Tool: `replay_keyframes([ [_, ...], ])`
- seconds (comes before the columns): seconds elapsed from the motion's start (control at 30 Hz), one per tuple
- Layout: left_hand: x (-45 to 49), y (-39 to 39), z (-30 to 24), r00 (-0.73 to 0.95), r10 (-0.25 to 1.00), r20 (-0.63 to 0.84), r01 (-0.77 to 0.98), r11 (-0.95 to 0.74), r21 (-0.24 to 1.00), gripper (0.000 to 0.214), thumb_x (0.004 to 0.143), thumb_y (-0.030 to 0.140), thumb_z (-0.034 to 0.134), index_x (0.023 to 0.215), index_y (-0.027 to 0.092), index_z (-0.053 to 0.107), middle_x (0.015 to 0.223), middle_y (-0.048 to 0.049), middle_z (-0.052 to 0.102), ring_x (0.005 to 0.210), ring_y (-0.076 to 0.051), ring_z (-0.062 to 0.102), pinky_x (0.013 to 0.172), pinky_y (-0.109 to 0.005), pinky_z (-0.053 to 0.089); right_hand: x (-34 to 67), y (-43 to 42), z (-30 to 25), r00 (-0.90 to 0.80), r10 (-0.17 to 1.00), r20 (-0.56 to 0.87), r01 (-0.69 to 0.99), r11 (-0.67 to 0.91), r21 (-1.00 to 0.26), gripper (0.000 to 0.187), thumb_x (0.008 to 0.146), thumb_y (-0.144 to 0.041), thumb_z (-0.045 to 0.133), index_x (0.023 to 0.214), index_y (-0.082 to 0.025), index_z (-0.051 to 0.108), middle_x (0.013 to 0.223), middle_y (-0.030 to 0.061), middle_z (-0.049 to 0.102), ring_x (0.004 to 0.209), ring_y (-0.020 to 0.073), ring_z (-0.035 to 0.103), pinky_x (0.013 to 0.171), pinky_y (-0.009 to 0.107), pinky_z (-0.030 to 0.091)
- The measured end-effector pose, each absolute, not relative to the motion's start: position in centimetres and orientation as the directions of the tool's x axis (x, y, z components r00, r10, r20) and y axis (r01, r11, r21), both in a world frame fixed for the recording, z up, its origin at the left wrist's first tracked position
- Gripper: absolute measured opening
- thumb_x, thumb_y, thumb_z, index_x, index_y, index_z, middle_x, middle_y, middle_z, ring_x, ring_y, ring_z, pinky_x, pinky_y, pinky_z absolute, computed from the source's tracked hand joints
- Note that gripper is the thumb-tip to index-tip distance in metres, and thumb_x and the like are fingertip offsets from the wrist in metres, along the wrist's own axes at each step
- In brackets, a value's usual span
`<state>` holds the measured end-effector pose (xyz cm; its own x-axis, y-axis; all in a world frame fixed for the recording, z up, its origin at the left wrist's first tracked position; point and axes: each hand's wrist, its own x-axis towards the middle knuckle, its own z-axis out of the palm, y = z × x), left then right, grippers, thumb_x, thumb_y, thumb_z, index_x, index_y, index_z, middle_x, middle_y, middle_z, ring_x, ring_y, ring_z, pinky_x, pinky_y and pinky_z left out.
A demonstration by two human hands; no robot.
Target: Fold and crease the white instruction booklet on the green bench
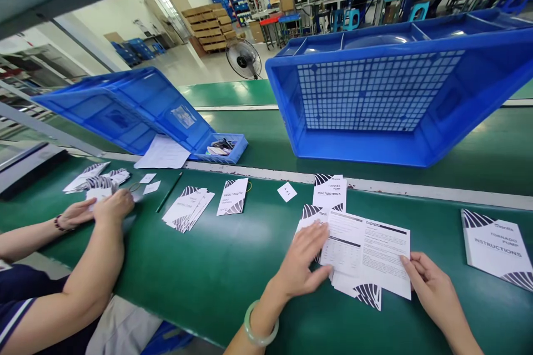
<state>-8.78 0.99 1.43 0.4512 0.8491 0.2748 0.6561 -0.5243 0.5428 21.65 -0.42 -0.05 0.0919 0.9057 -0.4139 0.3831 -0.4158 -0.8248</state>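
An unfolded instruction leaflet (pixel 385 258), printed with text and a table, lies over several other white leaflets (pixel 368 294) with black-striped corners. My right hand (pixel 433 288) pinches its right edge between thumb and fingers. Flat at the leaflet's left side rests my left hand (pixel 306 260), fingers stretched out and thumb apart, a pale green bangle (pixel 261 324) on the wrist. Just beyond the pile are more folded leaflets (pixel 328 195) marked "Tornado Pump Instructions". A thicker stack of the same leaflets (pixel 495 247) sits to the right of my right hand.
At left, a co-worker's hands (pixel 106 205) handle leaflets. Between us lie a fanned pile (pixel 188 208), a single leaflet (pixel 232 197), a small white card (pixel 287 192) and a dark green pencil-like stick (pixel 169 192). Blue crates (pixel 358 147) stand tilted along the far side.
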Motion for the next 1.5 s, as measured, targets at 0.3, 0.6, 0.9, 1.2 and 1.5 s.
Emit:
replay_keyframes([
  [0.3, -7.2, 0.7, 1.0, 0.493, 0.857, -0.151, 0.820, -0.399, 0.409, 0.073, 0.091, 0.058, 0.027, 0.146, 0.016, 0.003, 0.150, -0.0083, 0.011, 0.139, -0.022, 0.012, 0.114, -0.051, 0.015, 23.2, 0.0, -1.9, 0.019, 0.895, -0.445, 0.430, -0.409, -0.805, 0.057, 0.081, -0.066, 0.046, 0.111, -0.018, 0.049, 0.098, 0.0080, 0.065, 0.078, 0.0198, 0.061, 0.061, 0.023, 0.049],
  [0.6, -8.2, 1.0, 0.2, 0.301, 0.920, 0.250, 0.817, -0.384, 0.431, 0.048, 0.089, 0.035, 0.048, 0.131, 0.015, 0.039, 0.126, -0.0094, 0.053, 0.121, -0.021, 0.045, 0.105, -0.043, 0.035, 22.7, -0.2, -1.1, 0.048, 0.902, -0.429, 0.457, -0.402, -0.793, 0.054, 0.082, -0.063, 0.047, 0.114, -0.020, 0.051, 0.100, 0.0063, 0.066, 0.080, 0.0196, 0.062, 0.059, 0.021, 0.049],
  [0.9, -7.6, 0.5, 1.0, 0.443, 0.858, 0.260, 0.746, -0.514, 0.424, 0.058, 0.086, 0.038, 0.050, 0.137, 0.017, 0.033, 0.143, -0.0090, 0.033, 0.135, -0.023, 0.027, 0.110, -0.043, 0.027, 22.4, -0.2, -1.2, 0.043, 0.945, -0.325, 0.567, -0.291, -0.770, 0.047, 0.085, -0.059, 0.044, 0.106, -0.018, 0.054, 0.092, 0.0056, 0.067, 0.071, 0.0160, 0.061, 0.055, 0.018, 0.045],
  [1.2, -5.3, -1.1, 1.1, 0.619, 0.776, -0.123, 0.712, -0.488, 0.504, 0.085, 0.083, 0.070, 0.029, 0.147, 0.018, 0.006, 0.151, -0.0065, -0.001, 0.140, -0.025, -0.001, 0.115, -0.049, 0.008, 21.5, -0.7, -0.7, -0.092, 0.954, -0.285, 0.585, -0.180, -0.791, 0.040, 0.087, -0.056, 0.042, 0.100, -0.019, 0.052, 0.083, 0.0036, 0.063, 0.068, 0.0161, 0.056, 0.055, 0.022, 0.039],
  [1.5, -5.3, -1.3, 1.9, 0.598, 0.796, -0.095, 0.725, -0.486, 0.488, 0.084, 0.084, 0.069, 0.030, 0.146, 0.013, 0.013, 0.151, -0.0072, 0.002, 0.140, -0.025, 0.001, 0.115, -0.049, 0.007, 22.1, -0.6, -1.5, -0.143, 0.933, -0.329, 0.611, -0.178, -0.771, 0.042, 0.088, -0.056, 0.042, 0.104, -0.018, 0.051, 0.079, 0.0038, 0.061, 0.073, 0.0180, 0.057, 0.055, 0.023, 0.041],
])
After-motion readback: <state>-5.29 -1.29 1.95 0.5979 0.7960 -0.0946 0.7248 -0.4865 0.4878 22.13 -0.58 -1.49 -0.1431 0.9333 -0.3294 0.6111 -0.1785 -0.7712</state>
